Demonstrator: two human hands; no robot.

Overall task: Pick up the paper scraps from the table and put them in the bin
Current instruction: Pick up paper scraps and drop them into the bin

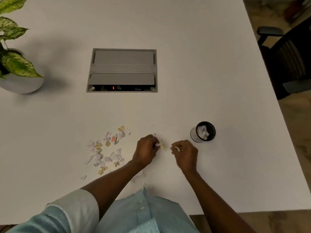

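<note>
Bare table (193, 73) is seen ahead of both hands. Scraps (105, 148) are scattered left; some are pinched by the left hand (146, 151) and the right hand (186, 153). More are held in the bin (203, 132), near the right edge.

scraps (107, 148) left of hands, bin (203, 132) right
</note>
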